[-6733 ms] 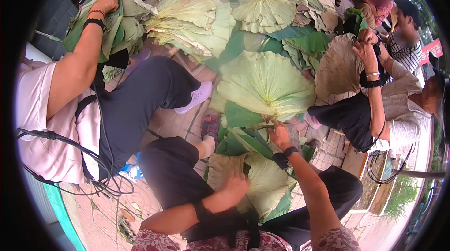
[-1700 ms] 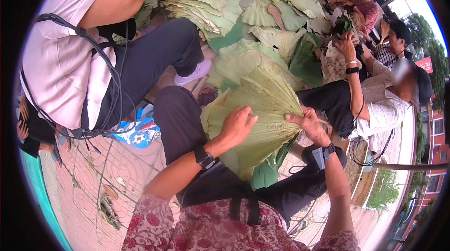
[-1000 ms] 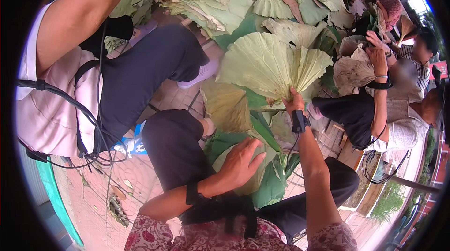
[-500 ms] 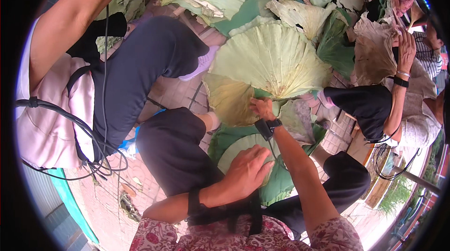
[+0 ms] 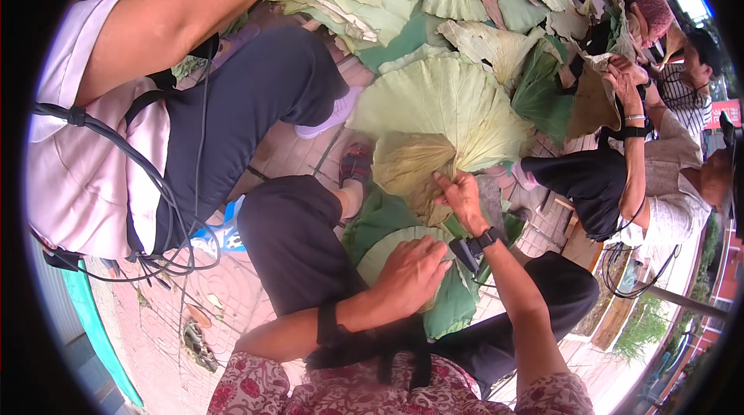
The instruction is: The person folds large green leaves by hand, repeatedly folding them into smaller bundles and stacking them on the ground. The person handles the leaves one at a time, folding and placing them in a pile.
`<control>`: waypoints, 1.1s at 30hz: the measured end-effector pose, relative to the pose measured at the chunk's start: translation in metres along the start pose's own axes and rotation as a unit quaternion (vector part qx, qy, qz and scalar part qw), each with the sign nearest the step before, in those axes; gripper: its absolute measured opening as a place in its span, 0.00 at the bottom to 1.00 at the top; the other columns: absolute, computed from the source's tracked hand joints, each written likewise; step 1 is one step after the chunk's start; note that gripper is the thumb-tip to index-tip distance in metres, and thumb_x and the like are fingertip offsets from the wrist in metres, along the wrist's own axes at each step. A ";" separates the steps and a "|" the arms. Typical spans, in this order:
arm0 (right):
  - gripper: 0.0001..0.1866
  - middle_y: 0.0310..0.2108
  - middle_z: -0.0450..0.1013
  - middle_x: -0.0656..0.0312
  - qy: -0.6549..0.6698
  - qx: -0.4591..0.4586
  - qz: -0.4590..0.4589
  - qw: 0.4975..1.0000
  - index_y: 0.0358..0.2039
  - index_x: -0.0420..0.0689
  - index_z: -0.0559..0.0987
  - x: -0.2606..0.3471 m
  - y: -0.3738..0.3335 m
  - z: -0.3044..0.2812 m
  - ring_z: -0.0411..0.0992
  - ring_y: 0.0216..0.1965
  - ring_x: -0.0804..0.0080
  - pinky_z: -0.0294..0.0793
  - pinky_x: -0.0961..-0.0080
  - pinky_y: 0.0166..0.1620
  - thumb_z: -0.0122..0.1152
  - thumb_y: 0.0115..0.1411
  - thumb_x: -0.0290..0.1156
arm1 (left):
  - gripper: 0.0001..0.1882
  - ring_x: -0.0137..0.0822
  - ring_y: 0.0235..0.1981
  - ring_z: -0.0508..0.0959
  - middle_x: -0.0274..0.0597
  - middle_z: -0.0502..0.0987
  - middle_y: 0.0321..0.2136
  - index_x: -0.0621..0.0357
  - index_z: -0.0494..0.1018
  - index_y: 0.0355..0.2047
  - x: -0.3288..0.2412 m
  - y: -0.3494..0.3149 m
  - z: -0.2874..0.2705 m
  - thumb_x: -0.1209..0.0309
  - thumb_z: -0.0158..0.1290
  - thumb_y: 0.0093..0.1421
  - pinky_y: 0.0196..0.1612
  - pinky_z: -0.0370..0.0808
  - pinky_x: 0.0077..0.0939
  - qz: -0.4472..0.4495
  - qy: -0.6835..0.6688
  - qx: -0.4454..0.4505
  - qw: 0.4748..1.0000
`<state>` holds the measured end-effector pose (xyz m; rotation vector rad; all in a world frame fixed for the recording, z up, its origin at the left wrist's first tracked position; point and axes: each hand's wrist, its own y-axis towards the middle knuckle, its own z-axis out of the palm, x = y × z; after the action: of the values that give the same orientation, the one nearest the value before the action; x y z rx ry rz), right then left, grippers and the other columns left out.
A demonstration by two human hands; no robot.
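Leaves cover the ground from where I stand, and the work with them looks partway through. A big pale leaf (image 5: 473, 101) lies spread out in the middle, veins fanning, so that 1 at least seems settled. Over its lower left part comes a smaller brownish leaf (image 5: 411, 163), partly folded; whether the 2 are pressed together or just overlap from my side, I can't tell. The right hand (image 5: 463, 202), just below the big pale leaf, pinches that brownish leaf near its narrow end, so it's not let go yet. The left hand (image 5: 413, 272) is lower, well apart from the big pale leaf, its fingers loosely straight, thumb a little away, with nothing seen in them.

As for what's left, a round pale leaf (image 5: 387, 248) lies below the big pale leaf, with a dark green leaf (image 5: 452, 310) lower again, neither in a grip. Above and left of it sits a layered heap (image 5: 372, 0), which I'd judge gathered; right of it, a crumpled green leaf (image 5: 541, 93) lies loose. Farther right, a co-worker's hand (image 5: 626, 82) is busy with another brown leaf (image 5: 593, 109).
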<state>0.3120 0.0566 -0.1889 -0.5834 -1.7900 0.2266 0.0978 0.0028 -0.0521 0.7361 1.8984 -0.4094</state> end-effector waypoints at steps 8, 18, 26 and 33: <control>0.11 0.41 0.79 0.48 -0.244 -0.297 -0.314 0.868 0.44 0.45 0.81 0.083 0.057 -0.082 0.75 0.38 0.43 0.74 0.58 0.41 0.58 0.62 0.28 | 0.07 0.56 0.36 0.72 0.53 0.70 0.32 0.63 0.68 0.36 0.001 0.000 -0.004 0.72 0.54 0.64 0.41 0.68 0.48 0.005 0.012 -0.001 1.000; 0.31 0.60 0.70 0.50 -0.424 -0.162 -0.185 0.872 0.60 0.48 0.73 -0.044 0.090 -0.083 0.73 0.55 0.46 0.74 0.55 0.55 0.63 0.53 0.27 | 0.07 0.56 0.37 0.73 0.52 0.71 0.32 0.63 0.68 0.35 0.005 0.000 0.001 0.73 0.54 0.64 0.42 0.68 0.47 -0.011 0.049 0.027 0.998; 0.30 0.47 0.77 0.44 -0.466 -0.047 0.090 0.879 0.54 0.44 0.73 -0.176 0.034 -0.148 0.75 0.51 0.42 0.76 0.55 0.52 0.66 0.50 0.37 | 0.08 0.55 0.39 0.74 0.51 0.73 0.35 0.63 0.70 0.38 0.008 -0.001 0.010 0.71 0.54 0.64 0.43 0.69 0.46 -0.018 0.082 0.059 0.995; 0.24 0.37 0.79 0.38 -0.407 -0.163 0.138 0.888 0.38 0.36 0.79 -0.259 -0.047 -0.166 0.78 0.44 0.44 0.77 0.55 0.48 0.72 0.46 0.40 | 0.08 0.53 0.35 0.74 0.52 0.72 0.33 0.63 0.69 0.37 0.006 0.002 0.016 0.71 0.54 0.64 0.42 0.69 0.47 0.002 0.120 0.076 0.990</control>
<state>0.5067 -0.1358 -0.3371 -1.0991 -2.5833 0.4116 0.1084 -0.0036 -0.0646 0.9246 2.1061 -0.4846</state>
